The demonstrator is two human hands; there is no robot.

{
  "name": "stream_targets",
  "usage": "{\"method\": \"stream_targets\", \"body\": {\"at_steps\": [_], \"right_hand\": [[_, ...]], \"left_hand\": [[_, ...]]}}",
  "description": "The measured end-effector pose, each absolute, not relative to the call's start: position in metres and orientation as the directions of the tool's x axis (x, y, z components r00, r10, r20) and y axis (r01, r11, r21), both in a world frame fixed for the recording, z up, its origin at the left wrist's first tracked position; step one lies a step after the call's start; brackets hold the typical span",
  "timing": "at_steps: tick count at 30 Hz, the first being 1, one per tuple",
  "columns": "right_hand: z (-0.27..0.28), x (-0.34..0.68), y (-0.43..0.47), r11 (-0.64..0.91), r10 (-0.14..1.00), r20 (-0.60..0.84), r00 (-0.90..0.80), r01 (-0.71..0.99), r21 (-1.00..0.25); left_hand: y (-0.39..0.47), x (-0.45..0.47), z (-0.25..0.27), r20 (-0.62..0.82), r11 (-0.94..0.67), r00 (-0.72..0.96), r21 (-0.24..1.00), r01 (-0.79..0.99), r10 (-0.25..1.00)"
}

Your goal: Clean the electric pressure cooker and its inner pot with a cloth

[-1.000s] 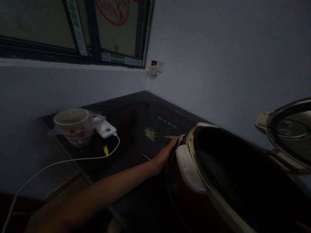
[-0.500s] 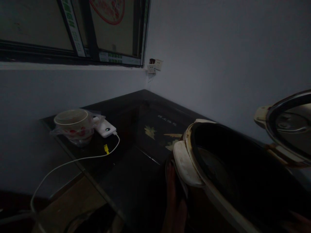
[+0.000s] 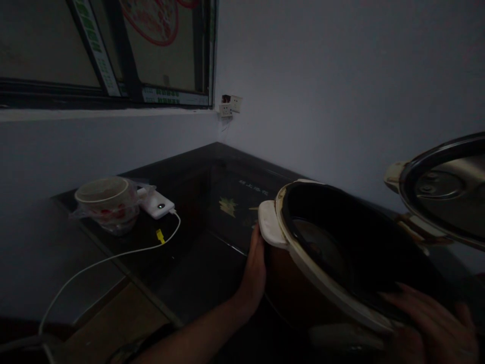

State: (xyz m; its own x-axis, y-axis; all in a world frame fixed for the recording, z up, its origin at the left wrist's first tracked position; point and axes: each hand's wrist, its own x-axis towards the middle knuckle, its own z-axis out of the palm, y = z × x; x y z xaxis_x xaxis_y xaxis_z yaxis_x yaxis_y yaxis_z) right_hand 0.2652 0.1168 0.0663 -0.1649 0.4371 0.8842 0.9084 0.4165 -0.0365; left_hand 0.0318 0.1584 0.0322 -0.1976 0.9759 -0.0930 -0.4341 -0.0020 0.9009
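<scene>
electric cooker: head view, on the counter, lid raised at right, apparently leaving the mouth accessible
left hand: grip unclosed, fingers laid below the cream handle, likely steadying
right hand: at the near rim, perhaps bracing; cannot tell whether it pinches

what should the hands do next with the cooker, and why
Probably secure the right hand on the cooker before shifting it: the left hand is against its side below a white handle, but the right hand is blurred at the near rim, so its hold is unclear.
</scene>
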Motion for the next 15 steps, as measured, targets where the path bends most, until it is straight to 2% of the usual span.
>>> {"method": "stream_targets", "body": {"at_steps": [2, 6, 11, 15], "right_hand": [[0.072, 0.247, 0.117, 0.421, 0.419, 0.884, -0.207, 0.907, 0.013], [0.077, 0.219, 0.121, 0.383, 0.354, 0.926, -0.128, 0.923, -0.019], [0.079, 0.199, 0.127, 0.314, 0.335, 0.937, -0.103, 0.949, -0.008], [0.080, 0.193, 0.128, 0.296, 0.352, 0.931, -0.100, 0.955, -0.010]], "left_hand": [[0.169, 0.030, 0.033, -0.142, 0.044, -0.177, 0.882, -0.468, 0.974], [0.195, 0.027, 0.038, -0.157, 0.081, -0.113, 0.863, -0.499, 0.981], [0.215, 0.025, 0.043, -0.176, 0.143, -0.018, 0.851, -0.505, 0.984], [0.201, 0.032, 0.032, -0.183, 0.127, -0.061, 0.851, -0.510, 0.981]]}}
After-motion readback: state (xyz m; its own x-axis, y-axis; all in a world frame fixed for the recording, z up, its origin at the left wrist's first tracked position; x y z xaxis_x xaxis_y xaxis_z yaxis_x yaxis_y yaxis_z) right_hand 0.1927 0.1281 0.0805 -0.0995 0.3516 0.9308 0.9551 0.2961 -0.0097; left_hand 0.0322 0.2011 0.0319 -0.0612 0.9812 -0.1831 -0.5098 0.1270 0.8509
